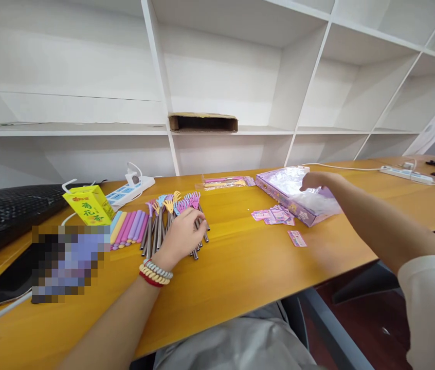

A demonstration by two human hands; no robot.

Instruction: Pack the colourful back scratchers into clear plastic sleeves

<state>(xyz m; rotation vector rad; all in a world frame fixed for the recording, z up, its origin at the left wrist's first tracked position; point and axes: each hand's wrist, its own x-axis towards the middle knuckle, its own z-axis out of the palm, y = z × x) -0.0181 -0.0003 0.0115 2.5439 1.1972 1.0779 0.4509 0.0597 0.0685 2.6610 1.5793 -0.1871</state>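
Note:
My left hand (183, 234), with coiled bands on its wrist, rests over the right part of a pile of metal rods with colourful claw-shaped heads (169, 205). Its fingers are curled, and what they hold, if anything, is hidden. Pastel foam-like tubes (129, 227) lie in a row left of the pile. My right hand (315, 181) reaches over a purple box (279, 195) with clear plastic bags (289, 180) in it; its fingers point down at the plastic, and their tips are hard to make out. Small pink cards (275, 215) lie before the box, one card (296, 238) apart.
Wrapped packs (227, 182) lie behind the pile. At the left are a yellow carton (89, 204), a power strip (130, 191), a black bag (13, 213) and a dark flat device (9, 277). White shelves (233, 67) rise behind the table (217, 288). Another power strip (406, 174) is at right.

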